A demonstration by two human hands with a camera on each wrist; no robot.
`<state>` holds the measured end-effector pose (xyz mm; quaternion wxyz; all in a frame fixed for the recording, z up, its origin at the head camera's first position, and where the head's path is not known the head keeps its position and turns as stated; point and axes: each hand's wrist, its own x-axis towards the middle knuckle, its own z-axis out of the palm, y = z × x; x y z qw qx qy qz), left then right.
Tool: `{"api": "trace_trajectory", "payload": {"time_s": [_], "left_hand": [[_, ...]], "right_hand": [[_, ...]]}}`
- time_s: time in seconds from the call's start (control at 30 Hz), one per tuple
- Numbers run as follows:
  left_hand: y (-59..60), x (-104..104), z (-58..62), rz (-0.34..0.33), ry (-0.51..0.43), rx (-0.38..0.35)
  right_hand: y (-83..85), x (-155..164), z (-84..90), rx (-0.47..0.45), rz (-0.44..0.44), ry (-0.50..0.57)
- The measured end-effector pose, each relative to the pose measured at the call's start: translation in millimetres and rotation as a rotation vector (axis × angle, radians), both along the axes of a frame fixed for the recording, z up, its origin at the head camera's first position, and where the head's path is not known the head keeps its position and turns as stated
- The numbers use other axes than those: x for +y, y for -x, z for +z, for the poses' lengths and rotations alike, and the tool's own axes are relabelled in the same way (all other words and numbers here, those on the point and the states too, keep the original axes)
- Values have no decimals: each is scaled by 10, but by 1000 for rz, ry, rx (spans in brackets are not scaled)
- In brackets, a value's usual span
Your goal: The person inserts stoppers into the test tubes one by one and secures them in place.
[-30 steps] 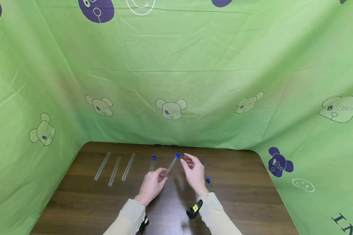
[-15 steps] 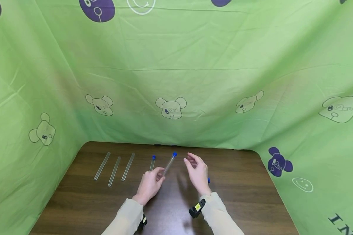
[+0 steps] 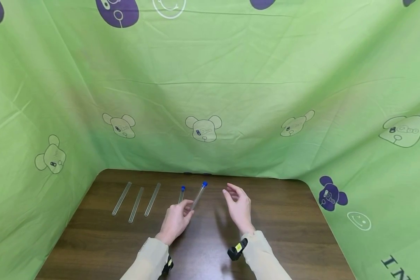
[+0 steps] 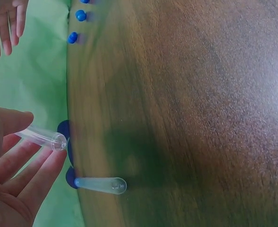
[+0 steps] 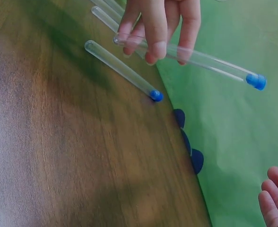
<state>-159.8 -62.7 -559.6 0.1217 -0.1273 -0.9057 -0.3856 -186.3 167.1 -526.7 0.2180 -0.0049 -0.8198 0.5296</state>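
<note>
My left hand (image 3: 175, 221) pinches a clear test tube (image 3: 198, 195) near its rounded lower end. The tube tilts up and away over the table, and a blue cap (image 5: 256, 81) closes its upper end. Beneath the held tube in the right wrist view lies another blue-capped test tube (image 5: 122, 70) on the tabletop; in the head view its lower part is behind my left hand. To the right, my right hand (image 3: 240, 209) hovers with fingers relaxed and nothing between them.
Three uncapped test tubes (image 3: 136, 205) lie side by side on the left of the brown wooden table (image 3: 91, 241). Several loose blue caps (image 4: 81, 15) sit on the table, hidden by my right hand in the head view. Green printed cloth (image 3: 203, 77) walls the back and sides.
My left hand has shifted a little left, carrying the capped test tube. My right hand has moved right, away from it, and now covers the loose caps in the head view.
</note>
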Motion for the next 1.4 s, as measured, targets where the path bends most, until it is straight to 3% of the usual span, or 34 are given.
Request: {"api": "trace_trajectory", "payload": {"time_s": [0.27,0.57,1.07,1.4], "left_hand": [[-9,-33,16,13,0,-9],[9,-71,-17,23,-10,3],[34,-117,-41,48,-13,59],[56,-179,-64,59,-26,48]], "right_hand": [[9,67,1,-45,6,11],[9,140,-18,-17,3,6],[15,186,-22,-83,-11,3],[34,217,-35,-82,-22,7]]}}
